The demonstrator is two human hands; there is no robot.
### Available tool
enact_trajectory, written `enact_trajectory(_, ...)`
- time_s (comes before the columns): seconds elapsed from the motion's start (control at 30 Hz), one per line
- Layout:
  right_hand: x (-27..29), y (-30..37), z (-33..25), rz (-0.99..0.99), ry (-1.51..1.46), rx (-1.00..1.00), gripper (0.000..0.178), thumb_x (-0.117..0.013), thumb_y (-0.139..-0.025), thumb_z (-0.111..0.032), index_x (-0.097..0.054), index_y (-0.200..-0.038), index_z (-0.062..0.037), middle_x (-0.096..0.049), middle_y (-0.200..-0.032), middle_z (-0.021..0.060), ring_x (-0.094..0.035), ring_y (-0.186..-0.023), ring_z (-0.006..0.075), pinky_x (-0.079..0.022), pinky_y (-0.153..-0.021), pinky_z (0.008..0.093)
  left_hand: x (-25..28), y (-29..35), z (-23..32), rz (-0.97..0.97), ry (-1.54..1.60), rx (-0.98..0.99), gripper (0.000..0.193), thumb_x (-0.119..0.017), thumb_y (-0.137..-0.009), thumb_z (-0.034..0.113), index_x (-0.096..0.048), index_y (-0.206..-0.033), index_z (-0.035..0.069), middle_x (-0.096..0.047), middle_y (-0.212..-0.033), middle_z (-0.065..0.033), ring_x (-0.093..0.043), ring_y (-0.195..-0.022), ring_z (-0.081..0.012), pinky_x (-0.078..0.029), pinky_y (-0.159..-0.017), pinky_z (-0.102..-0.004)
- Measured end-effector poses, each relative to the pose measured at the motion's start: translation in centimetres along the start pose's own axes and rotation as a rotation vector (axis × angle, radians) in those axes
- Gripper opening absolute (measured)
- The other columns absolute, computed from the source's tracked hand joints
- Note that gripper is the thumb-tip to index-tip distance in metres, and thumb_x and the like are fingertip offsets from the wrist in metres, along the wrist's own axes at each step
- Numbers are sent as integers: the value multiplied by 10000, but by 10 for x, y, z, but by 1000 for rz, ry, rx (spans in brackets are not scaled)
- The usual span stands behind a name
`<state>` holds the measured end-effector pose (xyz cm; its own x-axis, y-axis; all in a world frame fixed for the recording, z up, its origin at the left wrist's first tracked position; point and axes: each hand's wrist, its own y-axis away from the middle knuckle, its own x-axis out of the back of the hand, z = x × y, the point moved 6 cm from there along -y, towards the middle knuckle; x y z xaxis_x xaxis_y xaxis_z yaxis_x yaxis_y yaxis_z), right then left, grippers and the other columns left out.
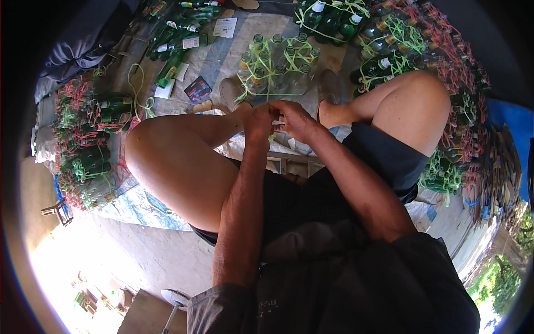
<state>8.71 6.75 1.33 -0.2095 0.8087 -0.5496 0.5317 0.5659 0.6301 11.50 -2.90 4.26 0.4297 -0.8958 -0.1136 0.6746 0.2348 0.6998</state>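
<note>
A bundle of clear glass bottles [298,83] stands upright between my feet, bound with light green plastic string [269,83]. From the bundle's near side the string runs down to my hands. My left hand [258,119] is closed, its fingertips pinching the string. Right against it, my right hand [296,119] is closed on the string too, with fingers bent. The two hands meet just in front of the bottles, and the fingers partly hide the string between them.
Loose green bottles [181,44] lie at the far left. Tied bottle bundles rise in stacks at the left [83,133] and right [439,61]. Another green bundle [334,22] stands beyond. A loose string loop [146,103] and a dark card [197,89] lie left of my foot.
</note>
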Motion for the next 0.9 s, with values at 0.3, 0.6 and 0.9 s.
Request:
enact_trajectory(0.3, 0, 2, -10, 10, -15, -3, 165, -642, -926, -268, -663, -1006, -125, -584, -899, -24, -559, -886, 113, -456, -844, 355, 7, -7, -10, 13, -56, 5, 268, -490, -929, 312, -598, -796, 107, -569, -660, -10, -409, -466, -114, -303, -418, -276)
enact_trajectory(0.6, -3, -2, -7, -18, 20, -16, 129, -662, -915, -244, -638, -882, -122, -577, -847, -15, -559, -845, 120, -474, -817, 341, 10, -5, -13, 33, -8, 34, 251, -483, -952, 283, -582, -783, 127, -495, -583, 8, -364, -430, -119, -283, -403, -278)
enact_trajectory(0.9, -2, -7, -10, 112, 114, 104, 102, -692, -843, -152, -671, -821, -55, -620, -725, 13, -569, -661, 122, -471, -642, 293, 20, -3, -22, 59, -62, 75, 213, -493, -946, 239, -547, -760, 151, -389, -560, 54, -323, -428, -88, -236, -391, -268)
